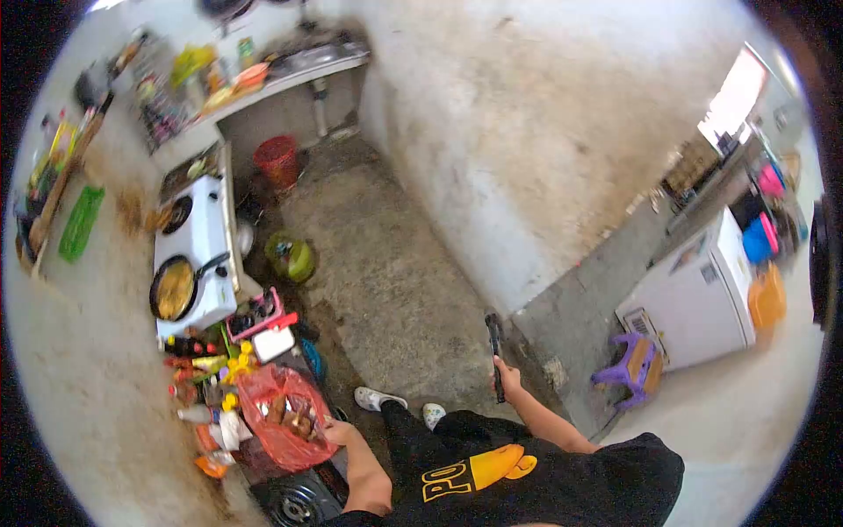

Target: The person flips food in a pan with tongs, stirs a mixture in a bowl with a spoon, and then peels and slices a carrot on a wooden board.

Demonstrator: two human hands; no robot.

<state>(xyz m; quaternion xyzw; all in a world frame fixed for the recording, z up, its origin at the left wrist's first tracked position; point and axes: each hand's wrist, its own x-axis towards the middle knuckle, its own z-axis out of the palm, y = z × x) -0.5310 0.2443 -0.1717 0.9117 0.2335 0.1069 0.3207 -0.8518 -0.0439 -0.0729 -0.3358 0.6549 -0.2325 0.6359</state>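
My left hand (pixel 341 432) is closed at the right edge of a red plastic bag (pixel 279 446), its fingers pinching the rim. Inside the open bag lie several brown, root-like pieces (pixel 299 423). Held out over the floor, my right hand (pixel 507 378) is wrapped round a slim black tool (pixel 497 351) with a longer head pointing away from me; its exact kind is too small to tell. Bottles, yellow-capped jars (pixel 237 364) and a white container (pixel 273 343) crowd the counter beside the bag.
A frying pan (pixel 175 288) with yellowish contents sits on a white stove (pixel 205 220). A black burner (pixel 294 505) is near the bag. On the floor are a red bucket (pixel 277 164), a green gas cylinder (pixel 291 256) and a purple stool (pixel 630 369) by a white fridge (pixel 689 299).
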